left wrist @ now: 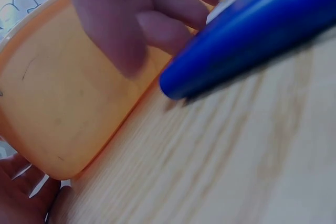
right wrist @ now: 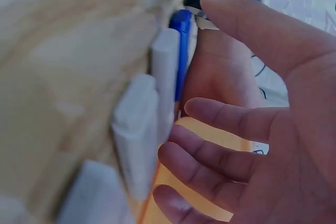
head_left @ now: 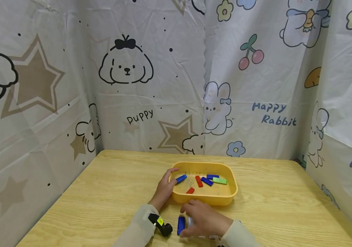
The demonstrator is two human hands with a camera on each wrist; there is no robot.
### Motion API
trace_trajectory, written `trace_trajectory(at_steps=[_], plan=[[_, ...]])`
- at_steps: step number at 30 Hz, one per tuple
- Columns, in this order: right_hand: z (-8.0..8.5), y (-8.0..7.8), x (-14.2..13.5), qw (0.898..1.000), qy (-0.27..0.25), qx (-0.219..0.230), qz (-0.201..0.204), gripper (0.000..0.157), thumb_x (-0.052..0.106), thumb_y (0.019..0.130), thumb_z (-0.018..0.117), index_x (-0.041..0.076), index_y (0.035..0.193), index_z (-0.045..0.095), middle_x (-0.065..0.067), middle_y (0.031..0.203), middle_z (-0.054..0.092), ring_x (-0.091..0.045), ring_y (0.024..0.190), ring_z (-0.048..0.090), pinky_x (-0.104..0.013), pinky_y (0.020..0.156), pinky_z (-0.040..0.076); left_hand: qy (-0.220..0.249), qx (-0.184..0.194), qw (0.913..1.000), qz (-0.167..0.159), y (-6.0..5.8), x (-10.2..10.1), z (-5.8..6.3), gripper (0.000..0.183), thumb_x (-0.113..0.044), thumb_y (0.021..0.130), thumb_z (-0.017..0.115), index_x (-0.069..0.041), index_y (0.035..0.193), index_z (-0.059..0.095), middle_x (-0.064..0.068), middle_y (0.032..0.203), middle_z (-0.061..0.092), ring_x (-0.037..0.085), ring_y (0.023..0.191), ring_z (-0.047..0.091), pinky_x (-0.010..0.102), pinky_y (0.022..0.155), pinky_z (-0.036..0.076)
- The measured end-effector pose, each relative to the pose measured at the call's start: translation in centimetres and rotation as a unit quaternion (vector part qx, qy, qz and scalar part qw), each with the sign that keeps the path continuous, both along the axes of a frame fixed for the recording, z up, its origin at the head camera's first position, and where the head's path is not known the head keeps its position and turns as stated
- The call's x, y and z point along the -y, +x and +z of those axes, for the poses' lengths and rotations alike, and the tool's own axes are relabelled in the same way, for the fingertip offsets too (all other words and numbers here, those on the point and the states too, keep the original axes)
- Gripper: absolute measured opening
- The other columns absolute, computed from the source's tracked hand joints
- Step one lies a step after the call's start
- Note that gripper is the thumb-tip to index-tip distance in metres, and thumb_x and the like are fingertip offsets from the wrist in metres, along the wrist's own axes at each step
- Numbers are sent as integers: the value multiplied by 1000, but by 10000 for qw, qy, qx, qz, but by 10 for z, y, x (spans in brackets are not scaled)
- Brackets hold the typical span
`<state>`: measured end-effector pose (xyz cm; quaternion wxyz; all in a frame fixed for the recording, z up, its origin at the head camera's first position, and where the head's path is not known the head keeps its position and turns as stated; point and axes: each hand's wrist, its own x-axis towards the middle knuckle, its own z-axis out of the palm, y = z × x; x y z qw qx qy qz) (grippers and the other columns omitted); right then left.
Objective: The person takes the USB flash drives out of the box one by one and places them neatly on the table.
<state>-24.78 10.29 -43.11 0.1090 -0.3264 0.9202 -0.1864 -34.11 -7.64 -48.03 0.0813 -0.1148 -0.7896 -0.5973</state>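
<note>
The left hand holds the left end of a yellow plastic bin, fingers at its rim. In the left wrist view some left fingers touch its outer wall. My right hand hovers palm down in front of the bin, thumb and fingers spread apart and holding nothing. Below it on the table lie a narrow blue plastic piece with a rounded end and several white pieces, partly hidden by the hand. Their exact kind is unclear.
Inside the bin lie blue pieces, red pieces and a light green piece. A black camera sits on the left wrist. Printed curtains surround the wooden table at its back and sides.
</note>
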Motion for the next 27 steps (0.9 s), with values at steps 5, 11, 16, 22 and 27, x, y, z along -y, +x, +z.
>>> trace_trajectory(at_steps=[5, 11, 16, 22, 27], plan=[[9, -3, -5, 9990, -418, -32, 140, 55, 53, 78, 72, 17, 117, 62, 7, 104, 63, -7, 91, 57, -27, 80, 49, -16, 59, 10000, 1, 1, 0, 0, 40, -12, 92, 46, -16, 131, 53, 10, 145, 44, 31, 136, 35, 54, 107, 30], [25, -8, -17, 9885, -1401, -544, 178, 36, 40, 85, 70, 12, 108, 66, 3, 98, 66, -12, 85, 60, -32, 77, 51, -72, -106, 9999, 29, 0, 1, 0, 41, -10, 90, 47, -16, 130, 54, 9, 142, 48, 30, 135, 37, 54, 108, 28], [27, -16, -30, 9774, -1703, -1221, -289, 16, 29, 90, 67, 15, 98, 69, 11, 87, 63, -5, 76, 55, -30, 70, 51, -8, -77, 10000, -7, 1, 1, 0, 41, -10, 91, 46, -16, 131, 53, 9, 143, 46, 29, 137, 35, 53, 109, 27], [27, -30, -51, 9696, -1580, -1516, -1092, 5, 22, 89, 69, 19, 92, 67, 12, 86, 60, -12, 80, 56, -33, 74, 50, 21, -57, 10000, -10, 1, 0, 0, 42, -9, 91, 45, -14, 132, 53, 10, 144, 45, 30, 138, 33, 54, 110, 26], [23, -41, -70, 9622, -1358, -1542, -1790, 8, 18, 87, 70, 16, 94, 68, 6, 93, 65, -20, 91, 62, -42, 83, 50, -20, -151, 9999, -24, 0, -1, -2, 42, -7, 91, 45, -12, 132, 53, 11, 143, 46, 31, 137, 34, 54, 109, 27]])
